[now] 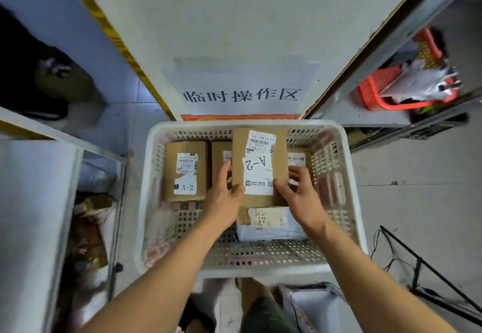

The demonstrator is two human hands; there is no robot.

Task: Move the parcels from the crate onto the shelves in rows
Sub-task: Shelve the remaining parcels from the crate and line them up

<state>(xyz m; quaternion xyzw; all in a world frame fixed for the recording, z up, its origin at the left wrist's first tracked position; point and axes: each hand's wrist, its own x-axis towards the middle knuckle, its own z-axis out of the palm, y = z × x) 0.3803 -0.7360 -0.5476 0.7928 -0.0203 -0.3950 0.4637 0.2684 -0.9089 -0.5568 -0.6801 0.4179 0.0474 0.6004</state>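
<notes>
The held box (pixel 259 165) is covering most of two boxes behind it (pixel 220 160) and the top of a grey bag (pixel 271 228). Both forearms are running off the bottom edge. Left shelf contents (pixel 88 228) are blurring beyond recognition.

Bare mesh is showing along the white crate's (pixel 336 176) near and left floor, leaving room to reach in. Cardboard parcels (pixel 185 171) are crowding the far half; a pale bag (pixel 271 228), possibly soft, is filling the near-right.
</notes>
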